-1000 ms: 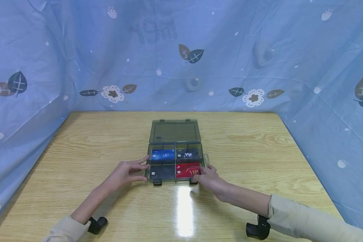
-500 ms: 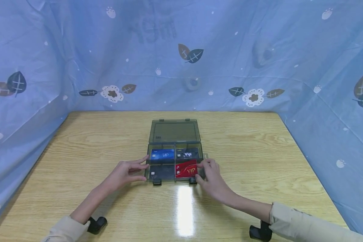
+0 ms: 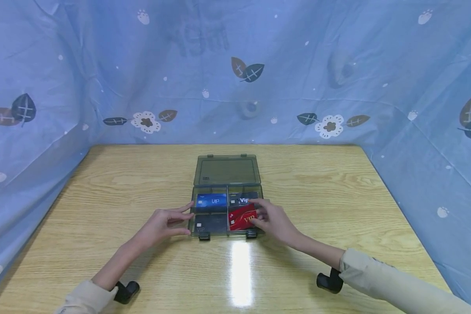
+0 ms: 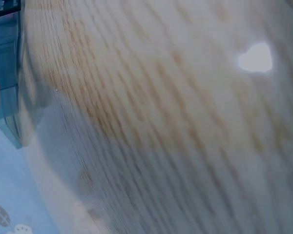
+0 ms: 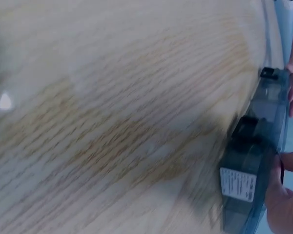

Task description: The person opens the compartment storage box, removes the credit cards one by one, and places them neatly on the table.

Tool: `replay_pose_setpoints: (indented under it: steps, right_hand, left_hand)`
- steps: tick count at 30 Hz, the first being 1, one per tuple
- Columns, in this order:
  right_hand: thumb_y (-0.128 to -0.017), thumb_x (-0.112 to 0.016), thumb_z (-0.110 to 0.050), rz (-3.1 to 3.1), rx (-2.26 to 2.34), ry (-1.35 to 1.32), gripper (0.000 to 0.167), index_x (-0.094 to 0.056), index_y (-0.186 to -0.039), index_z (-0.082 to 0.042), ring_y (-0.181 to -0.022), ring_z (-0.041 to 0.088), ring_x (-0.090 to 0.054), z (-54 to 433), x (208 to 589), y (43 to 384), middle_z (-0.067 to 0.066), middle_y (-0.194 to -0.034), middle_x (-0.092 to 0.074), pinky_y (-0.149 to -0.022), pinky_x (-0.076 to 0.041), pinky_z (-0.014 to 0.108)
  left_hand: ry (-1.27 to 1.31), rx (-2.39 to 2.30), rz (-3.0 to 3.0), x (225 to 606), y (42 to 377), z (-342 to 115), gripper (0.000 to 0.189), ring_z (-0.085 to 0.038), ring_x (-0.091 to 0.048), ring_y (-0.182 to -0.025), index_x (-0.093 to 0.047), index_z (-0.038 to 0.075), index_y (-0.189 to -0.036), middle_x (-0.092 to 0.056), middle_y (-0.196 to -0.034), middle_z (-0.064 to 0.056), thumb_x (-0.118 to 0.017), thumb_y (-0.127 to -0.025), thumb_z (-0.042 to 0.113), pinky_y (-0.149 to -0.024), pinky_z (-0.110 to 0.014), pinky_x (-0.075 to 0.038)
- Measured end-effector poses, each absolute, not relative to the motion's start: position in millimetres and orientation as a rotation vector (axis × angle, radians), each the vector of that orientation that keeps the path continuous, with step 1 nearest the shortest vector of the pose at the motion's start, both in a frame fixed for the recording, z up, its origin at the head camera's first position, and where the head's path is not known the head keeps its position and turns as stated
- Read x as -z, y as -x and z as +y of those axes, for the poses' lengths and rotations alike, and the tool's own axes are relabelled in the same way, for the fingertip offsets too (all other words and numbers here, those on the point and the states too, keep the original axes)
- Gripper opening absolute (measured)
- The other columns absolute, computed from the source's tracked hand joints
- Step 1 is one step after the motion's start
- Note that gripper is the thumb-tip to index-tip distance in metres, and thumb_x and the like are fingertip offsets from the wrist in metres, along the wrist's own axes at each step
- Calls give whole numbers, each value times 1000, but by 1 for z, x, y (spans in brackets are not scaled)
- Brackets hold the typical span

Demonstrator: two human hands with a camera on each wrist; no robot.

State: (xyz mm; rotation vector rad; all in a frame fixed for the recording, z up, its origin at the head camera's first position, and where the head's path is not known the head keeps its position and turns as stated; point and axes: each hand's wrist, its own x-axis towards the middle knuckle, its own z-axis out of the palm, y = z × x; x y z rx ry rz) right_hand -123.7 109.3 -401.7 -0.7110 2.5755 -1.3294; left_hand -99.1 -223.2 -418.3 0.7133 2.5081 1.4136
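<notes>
A grey see-through plastic case (image 3: 226, 171) lies with its lid folded back, its tray split into four compartments. A red VIP card (image 3: 239, 219) sits tilted in the front right one, its right end raised. My right hand (image 3: 276, 221) pinches that end between thumb and fingers. Touching the left wall of the case are the fairly straight fingers and thumb of my left hand (image 3: 162, 224). A blue VIP card (image 3: 211, 202) lies back left, a black Vip card (image 3: 238, 199) back right and a dark VIP card (image 3: 209, 223) front left.
The case stands on a wood-grain table (image 3: 141, 170). Two black latches, one of them the right latch (image 3: 251, 234), jut from its front edge. A white label (image 5: 238, 184) is on its side. Blue patterned cloth (image 3: 220, 78) encloses the table's back and sides.
My right hand has moved from the case's right edge inward over the red card. That card's right end has come up and the card now slants. My left hand has stayed put.
</notes>
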Motion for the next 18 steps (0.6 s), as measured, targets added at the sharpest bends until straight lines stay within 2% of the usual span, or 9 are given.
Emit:
replay_pose_setpoints:
  steps: [3, 8, 14, 18]
  right_hand:
    - [-80, -76, -1, 2551, 1338, 715, 51, -56, -126, 9, -78, 19, -70, 112, 404, 128, 12, -88, -70, -68, -59, 20]
    - [-76, -80, -8, 2522, 1336, 653, 55, -59, -125, 7, -78, 17, -70, 122, 403, 129, 11, -92, -69, -66, -59, 20]
    - [-76, -80, -6, 2424, 1417, 498, 54, -61, -126, 4, -74, 17, -70, 137, 399, 134, 8, -88, -69, -64, -59, 21]
    - [-78, -78, -2, 2307, 1514, 434, 54, -58, -128, 6, -74, 19, -71, 149, 399, 139, 11, -87, -71, -69, -60, 23]
  left_hand:
    - [-711, -1412, 2504, 418, 99, -224, 45, -31, -60, -113, -64, -8, -118, -40, -143, -23, -76, -80, 12, -90, -34, -53]
    - [-698, -1402, 2515, 419, 99, -224, 46, -30, -60, -112, -64, -7, -118, -40, -143, -22, -77, -79, 14, -89, -33, -54]
    - [-705, -1418, 2516, 420, 100, -224, 48, -29, -60, -112, -63, -8, -119, -41, -143, -21, -78, -78, 14, -90, -32, -54]
    - [-723, -1437, 2518, 421, 100, -224, 47, -30, -60, -111, -63, -9, -118, -41, -142, -24, -77, -78, 13, -88, -33, -54]
